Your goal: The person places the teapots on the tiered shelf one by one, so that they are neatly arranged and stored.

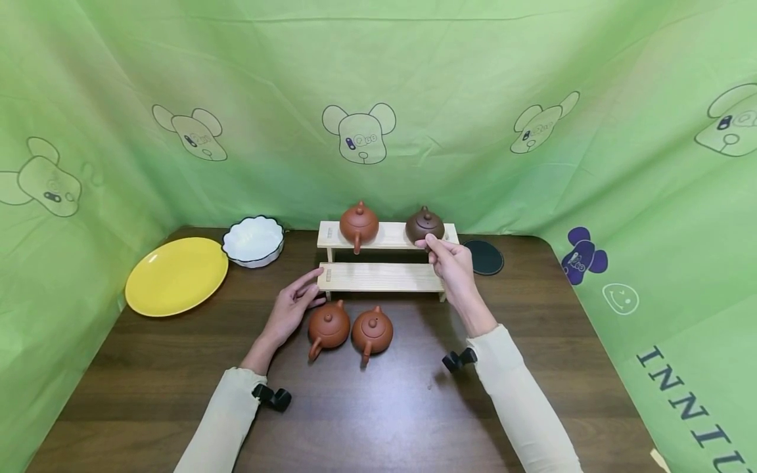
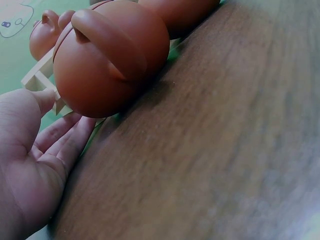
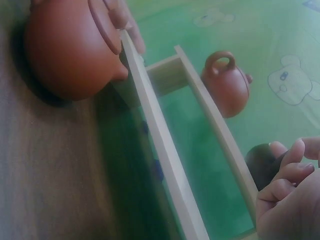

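Observation:
On the upper tier of a two-step wooden stand (image 1: 378,278) sits a dark brown teapot (image 1: 424,224), its handle pinched between the thumb and fingers of my right hand (image 1: 454,266). A reddish-brown teapot (image 1: 359,223) shares that tier, to its left. My left hand (image 1: 291,314) has its fingers extended at the left end of the lower tier; in the left wrist view the thumb (image 2: 46,100) meets the wood. Just right of this hand, two more reddish-brown teapots stand on the table before the stand, a left one (image 1: 328,326) and a right one (image 1: 372,330).
A yellow plate (image 1: 177,277) and a white scalloped bowl (image 1: 254,242) lie at the left. Behind the right hand is a dark round coaster (image 1: 485,257). Green printed cloth (image 1: 449,59) hangs around the back and sides of the wooden table (image 1: 378,420).

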A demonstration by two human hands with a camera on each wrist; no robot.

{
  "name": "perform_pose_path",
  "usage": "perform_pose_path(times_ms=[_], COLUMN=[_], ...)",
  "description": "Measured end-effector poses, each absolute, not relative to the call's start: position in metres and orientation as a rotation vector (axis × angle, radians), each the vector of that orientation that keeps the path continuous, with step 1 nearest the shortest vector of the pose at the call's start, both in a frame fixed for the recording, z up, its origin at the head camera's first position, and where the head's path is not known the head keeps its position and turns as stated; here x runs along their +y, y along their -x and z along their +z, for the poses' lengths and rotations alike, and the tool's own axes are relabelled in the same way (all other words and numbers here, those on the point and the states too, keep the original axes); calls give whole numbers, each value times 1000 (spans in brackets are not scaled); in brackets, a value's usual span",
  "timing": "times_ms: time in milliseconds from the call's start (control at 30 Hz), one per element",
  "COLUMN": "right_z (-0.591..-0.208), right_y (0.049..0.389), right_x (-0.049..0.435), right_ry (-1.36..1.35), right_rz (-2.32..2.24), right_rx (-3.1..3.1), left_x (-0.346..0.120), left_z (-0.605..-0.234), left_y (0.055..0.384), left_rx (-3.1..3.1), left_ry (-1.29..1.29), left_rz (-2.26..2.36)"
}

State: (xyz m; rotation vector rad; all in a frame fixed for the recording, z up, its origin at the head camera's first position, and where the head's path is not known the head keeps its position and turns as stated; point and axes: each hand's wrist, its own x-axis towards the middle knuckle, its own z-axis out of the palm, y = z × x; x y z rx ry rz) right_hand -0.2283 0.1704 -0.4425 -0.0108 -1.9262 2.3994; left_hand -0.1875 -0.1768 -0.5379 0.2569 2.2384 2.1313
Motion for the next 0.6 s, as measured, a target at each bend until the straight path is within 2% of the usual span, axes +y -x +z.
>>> perform_pose_path(times_ms=[600], right_z=[-438], right_y=[225], right_x=[168], right_ry=[51], right_rz=[2417], right_rx=[-1963], left_x=[-177], left_z=[-540], left_y=[188], left_rx=[2226], left_ry=[-291], left_rz=[2144])
